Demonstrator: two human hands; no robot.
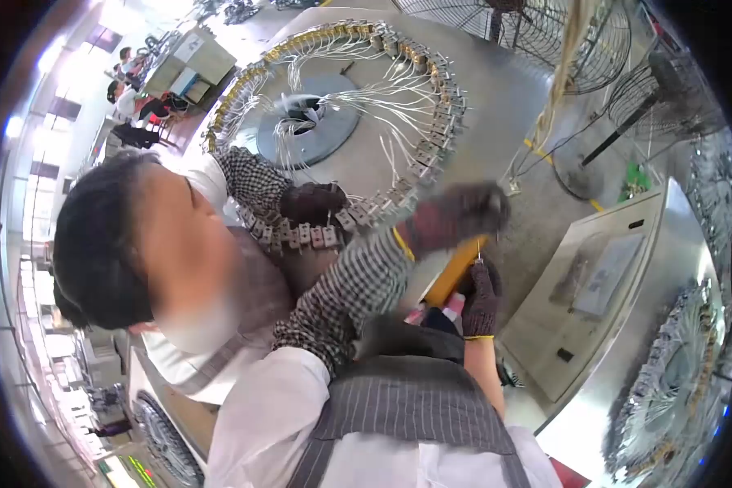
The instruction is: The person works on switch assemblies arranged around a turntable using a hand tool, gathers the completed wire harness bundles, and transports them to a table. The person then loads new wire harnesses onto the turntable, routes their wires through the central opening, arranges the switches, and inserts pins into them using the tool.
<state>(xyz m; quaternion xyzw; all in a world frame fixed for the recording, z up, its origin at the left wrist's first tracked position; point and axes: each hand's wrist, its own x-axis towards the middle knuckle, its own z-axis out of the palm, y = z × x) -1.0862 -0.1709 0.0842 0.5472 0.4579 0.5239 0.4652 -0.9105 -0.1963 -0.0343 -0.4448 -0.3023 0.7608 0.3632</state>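
My left hand, in a dark glove with a checked sleeve below it, reaches out past the near right rim of a round table. It is smeared by motion, and its fingers do not show clearly. My right hand, gloved too, is low in front of my apron beside a yellow bar. Its fingers are closed, and a thin, light, pin-like piece sticks up from them. Left of my arm lies a ring of small metal blocks with white wires running in to a grey central disc.
A co-worker's gloved hand works at the ring on the left, close to my left arm. Standing fans are at the upper right. A pale metal cabinet stands on the right, with another wired ring beyond it.
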